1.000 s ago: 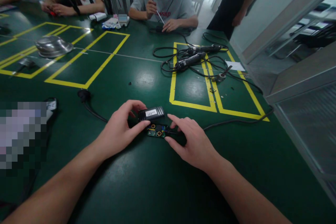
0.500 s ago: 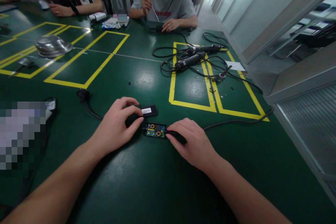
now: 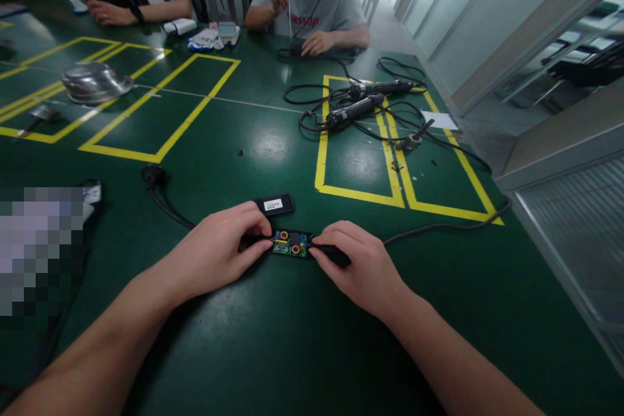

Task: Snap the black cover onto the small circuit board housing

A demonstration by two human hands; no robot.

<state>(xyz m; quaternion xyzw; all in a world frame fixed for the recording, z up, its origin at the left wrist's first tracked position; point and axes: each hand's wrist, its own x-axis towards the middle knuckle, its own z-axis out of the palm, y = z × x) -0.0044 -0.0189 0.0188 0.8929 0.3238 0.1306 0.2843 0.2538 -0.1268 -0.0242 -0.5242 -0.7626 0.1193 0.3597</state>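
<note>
Small open black plastic case: between the two hands, on the table or just over it; I can't tell which. A green circuit board with copper rings shows inside.
Flat black plastic cover with a white label: off the case, lying past it. So the opening looks done, and the closing is not.
Bare left hand: almost closed, tips pinched at the case's left end, it seems on the black cord with a round plug.
Bare right hand: almost closed too, pinching the other black cord at the right end.
Green table top: its right edge is well apart from the right hand.
Room: the cover sits just beside the left fingers, so I think it is tightest there. Two long black tools lie well apart, farther back.
</note>
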